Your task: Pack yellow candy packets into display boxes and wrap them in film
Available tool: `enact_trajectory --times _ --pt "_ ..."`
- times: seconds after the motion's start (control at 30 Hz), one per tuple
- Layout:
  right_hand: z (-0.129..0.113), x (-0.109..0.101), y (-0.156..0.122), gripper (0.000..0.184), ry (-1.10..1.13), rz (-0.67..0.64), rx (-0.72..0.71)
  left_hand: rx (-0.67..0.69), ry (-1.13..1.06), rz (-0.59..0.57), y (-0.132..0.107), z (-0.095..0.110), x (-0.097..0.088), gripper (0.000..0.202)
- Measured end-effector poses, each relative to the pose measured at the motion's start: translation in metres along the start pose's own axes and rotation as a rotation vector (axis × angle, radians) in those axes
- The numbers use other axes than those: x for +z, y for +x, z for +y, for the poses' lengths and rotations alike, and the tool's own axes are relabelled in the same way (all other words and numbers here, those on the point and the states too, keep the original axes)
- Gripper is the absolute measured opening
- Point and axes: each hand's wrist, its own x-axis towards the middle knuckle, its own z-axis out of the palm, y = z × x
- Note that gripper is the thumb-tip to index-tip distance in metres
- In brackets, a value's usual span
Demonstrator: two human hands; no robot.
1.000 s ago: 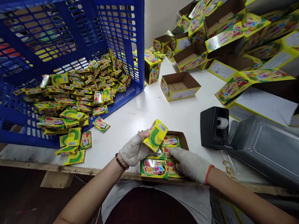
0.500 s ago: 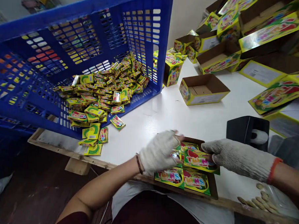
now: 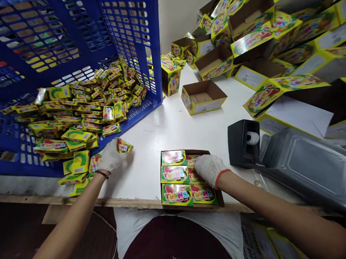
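In a white knitted glove, my left hand (image 3: 113,157) is closed on a small yellow-green pack (image 3: 124,145) with a watermelon picture, just off the blue crate's front corner. My right hand (image 3: 210,170), gloved too, reaches into a shallow display box (image 3: 222,200) by the table's front edge. Its fingers are curled down over the right-hand column of packs, and the tips are hidden. Flat packs marked "TWINS" (image 3: 175,175) lie in rows inside this box. More loose packs (image 3: 80,161) are stacked beside my left hand at the crate's opening.
A blue plastic crate (image 3: 157,48) lies on its side at left, with a heap of packs (image 3: 85,106) spilling out. One display box (image 3: 204,98) stands mid-table; many more (image 3: 265,42) are piled at back right. A black tape dispenser (image 3: 242,144) and clear plastic tray (image 3: 317,162) sit at right.
My left hand has moved from the display box left to the crate and taken hold of a pack. My right hand has lowered the pack it held into the box. The view has turned right.
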Motion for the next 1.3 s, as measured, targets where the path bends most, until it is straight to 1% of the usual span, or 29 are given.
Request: enact_trajectory --times 0.07,0.13,0.2,0.27,0.33,0.37,0.4,0.43,0.5,0.53,0.6,0.7,0.77,0.87,0.93,0.97,1.03,1.1,1.13,1.2,1.23,1.3 --pt "-0.002 0.002 -0.003 0.030 0.016 0.023 0.006 0.136 -0.221 0.087 -0.018 0.026 0.003 0.081" --pt "0.001 0.001 -0.007 0.032 0.028 0.026 -0.010 0.328 -0.368 0.198 -0.039 0.059 0.003 0.086" --pt "0.009 -0.003 -0.012 0.031 0.089 0.038 -0.045 0.511 -0.407 0.320 -0.059 0.093 0.001 0.091" --pt "0.017 -0.007 -0.018 0.030 0.324 0.122 -0.102 0.651 -0.371 0.381 -0.075 0.126 0.000 0.094" --pt "0.025 -0.011 -0.026 0.031 0.641 0.276 -0.177 0.721 -0.332 0.400 -0.086 0.154 0.001 0.097" --pt "0.029 -0.013 -0.029 0.031 0.752 0.350 -0.208 0.737 -0.328 0.401 -0.089 0.165 0.003 0.098" --pt "0.034 -0.016 -0.032 0.032 0.798 0.407 -0.232 0.743 -0.336 0.399 -0.092 0.174 0.006 0.099" --pt "0.039 -0.019 -0.035 0.030 0.791 0.438 -0.243 0.741 -0.348 0.397 -0.094 0.181 0.009 0.101" --pt "0.049 -0.024 -0.037 0.019 0.671 0.435 -0.221 0.719 -0.345 0.377 -0.098 0.186 0.014 0.101" --pt "0.054 -0.027 -0.036 0.017 0.581 0.412 -0.195 0.704 -0.317 0.351 -0.099 0.185 0.017 0.099" --pt "0.059 -0.031 -0.031 0.021 0.379 0.332 -0.121 0.675 -0.209 0.256 -0.102 0.179 0.021 0.089" --pt "0.050 -0.037 -0.020 0.029 0.117 0.181 -0.034 0.666 -0.030 0.089 -0.106 0.166 0.026 0.076" --pt "0.037 -0.039 -0.013 0.034 0.021 0.103 -0.011 0.657 0.033 0.037 -0.109 0.160 0.029 0.073" --pt "0.022 -0.039 -0.007 0.033 -0.021 0.052 0.001 0.647 0.021 0.014 -0.112 0.156 0.034 0.071" --pt "0.018 -0.034 -0.006 0.031 -0.029 0.073 -0.005 0.656 -0.056 0.009 -0.113 0.152 0.038 0.069" --pt "0.017 -0.029 -0.006 0.031 -0.044 0.112 -0.012 0.665 -0.117 0.018 -0.114 0.149 0.040 0.068" --pt "0.016 -0.020 -0.008 0.033 -0.087 0.210 -0.030 0.671 -0.266 0.067 -0.114 0.138 0.046 0.066" --pt "0.014 -0.009 -0.010 0.032 -0.124 0.296 -0.066 0.631 -0.377 0.142 -0.111 0.122 0.050 0.061" --pt "0.014 -0.004 -0.011 0.031 -0.130 0.319 -0.092 0.584 -0.394 0.178 -0.108 0.111 0.051 0.059" --pt "0.014 0.005 -0.010 0.030 -0.113 0.354 -0.144 0.443 -0.340 0.224 -0.100 0.084 0.045 0.053" --pt "0.014 0.009 -0.009 0.032 -0.104 0.366 -0.153 0.360 -0.279 0.237 -0.095 0.068 0.038 0.051" --pt "0.015 0.018 -0.004 0.038 -0.093 0.397 -0.140 0.173 -0.117 0.251 -0.088 0.034 0.019 0.047"
